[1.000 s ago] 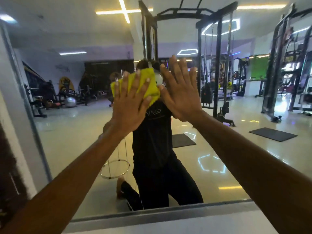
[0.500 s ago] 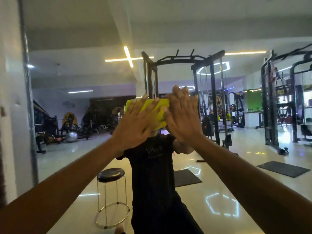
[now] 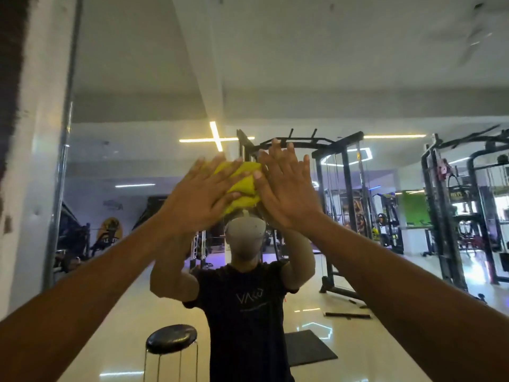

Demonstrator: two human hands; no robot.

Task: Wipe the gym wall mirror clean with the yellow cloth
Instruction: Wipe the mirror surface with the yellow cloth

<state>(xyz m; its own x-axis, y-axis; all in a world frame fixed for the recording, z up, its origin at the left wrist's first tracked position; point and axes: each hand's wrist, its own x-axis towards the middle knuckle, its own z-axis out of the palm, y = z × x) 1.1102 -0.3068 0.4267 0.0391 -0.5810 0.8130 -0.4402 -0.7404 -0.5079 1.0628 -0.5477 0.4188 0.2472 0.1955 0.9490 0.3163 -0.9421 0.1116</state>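
Note:
The gym wall mirror [image 3: 385, 78] fills most of the view and reflects the gym and a person in a black shirt. Both my arms reach up to the glass. My left hand [image 3: 198, 197] lies flat over the bunched yellow cloth [image 3: 242, 186] and presses it against the mirror. My right hand [image 3: 289, 188] is flat beside it with fingers spread; its thumb and palm edge touch the cloth's right side. Much of the cloth is hidden under my left hand.
The mirror's metal frame edge [image 3: 64, 161] runs vertically at the left, beside a white wall strip [image 3: 33, 161]. In the reflection stand a black round stool [image 3: 172, 337], a dark floor mat [image 3: 311, 348] and black weight racks [image 3: 446, 216].
Both hands have slid the cloth upward on the mirror, and the view has tilted up with them. The mirror's bottom edge has left the view.

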